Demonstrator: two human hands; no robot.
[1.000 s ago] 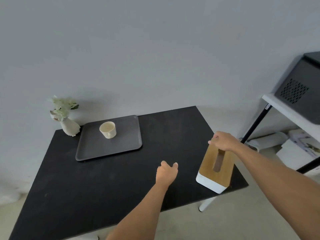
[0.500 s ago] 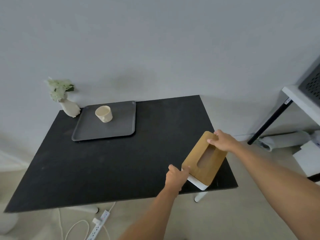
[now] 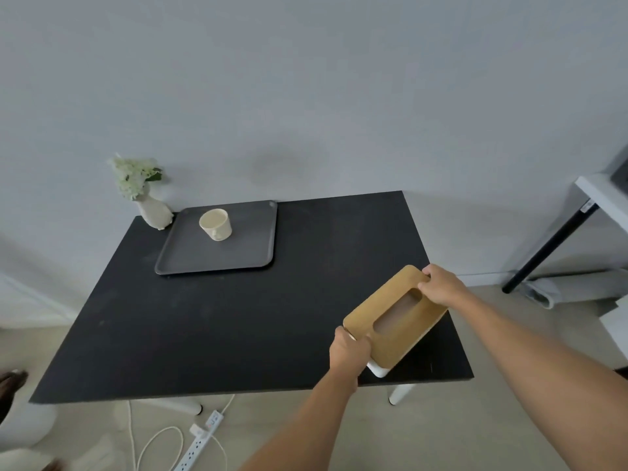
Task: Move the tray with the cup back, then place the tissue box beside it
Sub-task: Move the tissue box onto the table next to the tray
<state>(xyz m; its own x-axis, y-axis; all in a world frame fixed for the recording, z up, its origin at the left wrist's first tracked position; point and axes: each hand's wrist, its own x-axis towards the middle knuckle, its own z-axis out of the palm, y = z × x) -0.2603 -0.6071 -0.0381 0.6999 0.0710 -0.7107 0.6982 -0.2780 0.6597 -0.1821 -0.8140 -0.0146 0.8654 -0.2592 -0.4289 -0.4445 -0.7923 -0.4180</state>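
**A:** Closest to you, your left hand [image 3: 350, 350] is wrapped around the near end of the tissue box [image 3: 396, 316], thumb on the wooden lid. Why both hands?

**B:** Because your right hand [image 3: 441, 285] clamps the far end the same way. The box is long, and its lid may be loose on the white base, so an end-to-end hold should keep it level and in one piece. It sits at the table's [image 3: 238, 317] near right corner, turned diagonally; whether it is lifted clear of the top, you cannot tell from here.

**A:** And farther out?

**B:** The tray [image 3: 244, 246] lies at the back of the table, almost against the wall, with the cup [image 3: 215, 224] upright on its left half. That part of the job looks done. The vase [image 3: 153, 212] with pale flowers stands just beside the tray's left edge.

**A:** So where should the box go?

**B:** You have bare tabletop to the right of the tray, well apart from your hands. That seems the natural spot, since the vase blocks the left side.
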